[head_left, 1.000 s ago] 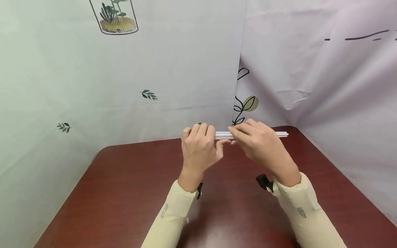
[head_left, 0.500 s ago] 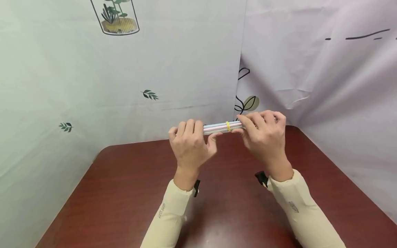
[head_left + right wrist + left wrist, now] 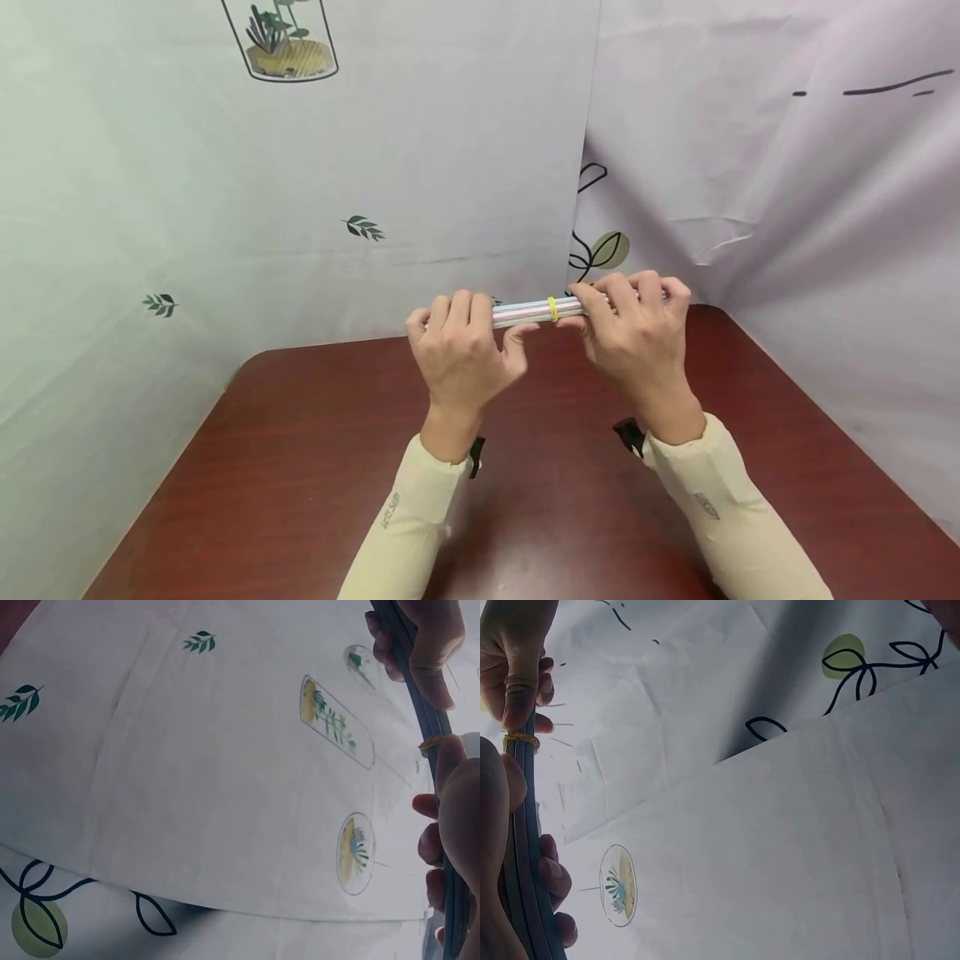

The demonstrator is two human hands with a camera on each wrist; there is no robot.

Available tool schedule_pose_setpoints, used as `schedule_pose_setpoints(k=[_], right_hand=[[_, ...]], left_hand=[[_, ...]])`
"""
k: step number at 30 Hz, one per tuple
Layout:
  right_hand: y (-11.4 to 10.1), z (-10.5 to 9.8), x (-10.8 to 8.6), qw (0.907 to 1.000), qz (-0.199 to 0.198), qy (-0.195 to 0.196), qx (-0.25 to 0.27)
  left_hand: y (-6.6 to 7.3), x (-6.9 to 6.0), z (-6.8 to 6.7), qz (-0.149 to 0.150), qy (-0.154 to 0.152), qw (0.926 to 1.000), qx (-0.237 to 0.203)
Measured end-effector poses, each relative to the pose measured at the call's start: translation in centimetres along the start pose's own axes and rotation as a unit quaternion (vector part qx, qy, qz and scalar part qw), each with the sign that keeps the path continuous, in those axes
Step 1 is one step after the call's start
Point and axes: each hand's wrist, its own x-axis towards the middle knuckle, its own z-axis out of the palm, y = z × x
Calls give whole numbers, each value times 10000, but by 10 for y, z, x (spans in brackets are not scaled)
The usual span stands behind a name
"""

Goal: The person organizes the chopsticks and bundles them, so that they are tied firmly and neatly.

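Both hands hold a bundle of thin pastel straws (image 3: pixel 522 312) up above the table, roughly level. A yellow rubber band (image 3: pixel 553 308) is wound round its middle, between the hands. My left hand (image 3: pixel 465 354) grips the left part, fingers curled over the top and thumb beneath. My right hand (image 3: pixel 637 337) curls round the right part, its thumb close to the band. In the left wrist view the straws (image 3: pixel 523 847) look dark against the light, with the band (image 3: pixel 521 740) near the right thumb. The fingers hide most of both ends.
A dark red-brown table (image 3: pixel 300 467) lies below the hands. Pale wall sheets (image 3: pixel 450 167) with printed plants stand behind and beside it. Each wrist carries a small black device, such as the one (image 3: pixel 628 435) at the right wrist.
The right hand has shifted along the straws toward their right end and risen a little, and the yellow band has come into view. The left hand has moved slightly left.
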Motion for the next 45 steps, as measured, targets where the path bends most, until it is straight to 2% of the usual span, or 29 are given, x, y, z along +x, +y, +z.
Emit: schedule_pose_setpoints(k=[4,7,9,11,13,15,18,20,23,25,27,29,31,33,35,36,37,39,40,42,43,44,45], right_hand=[[1,1,3,9997,-63,232,-14],[2,0,4,9992,-154,372,82],[4,-1,5,9987,-251,413,151],[9,-3,6,9983,-347,397,233],[16,-6,7,9980,-447,269,358],[23,-11,7,9969,-508,28,605],[35,-22,7,9895,-625,-595,1155],[42,-29,7,9793,-618,-1061,1607],[50,-37,10,9585,-507,-1537,2346],[53,-42,13,9420,-393,-1594,2926],[54,-47,15,9243,-304,-1498,3498],[52,-51,16,9075,-232,-1317,3983],[49,-53,18,8899,-131,-1159,4411],[45,-54,21,8733,12,-1004,4768],[41,-56,26,8527,129,-917,5141],[39,-57,28,8403,190,-871,5348],[37,-59,29,8282,245,-812,5540],[35,-62,32,8012,325,-683,5936],[34,-64,33,7906,363,-632,6080],[34,-67,33,7744,463,-545,6287],[34,-68,33,7701,518,-507,6337],[34,-68,34,7662,577,-476,6382],[35,-69,34,7648,631,-455,6395]], left_hand=[[-2,2,-1,28,0,10000,-35],[-5,2,-4,172,-99,9998,-61],[-9,3,-6,388,-282,9988,-103],[-14,6,-9,711,-605,9953,-245],[-21,10,-11,1066,-955,9885,-480],[-27,14,-14,1429,-1235,9783,-854],[-38,17,-19,1778,-1424,9578,-1751],[-44,18,-21,1817,-1400,9396,-2539],[-50,20,-24,1706,-1195,9025,-3770],[-52,21,-27,1614,-987,8779,-4399],[-53,22,-29,1512,-746,8577,-4857],[-53,23,-33,1395,-504,8447,-5142],[-52,25,-36,1245,-283,8368,-5324],[-52,27,-39,1109,-187,8294,-5473],[-51,28,-42,984,-276,8222,-5599],[-52,29,-44,902,-419,8150,-5708],[-52,29,-47,827,-596,8068,-5820],[-54,30,-51,738,-1002,7866,-6047],[-55,30,-53,733,-1187,7757,-6155],[-55,30,-56,761,-1457,7500,-6406],[-55,30,-56,802,-1500,7407,-6500],[-54,31,-56,838,-1504,7332,-6578],[-53,32,-56,859,-1468,7296,-6624]])
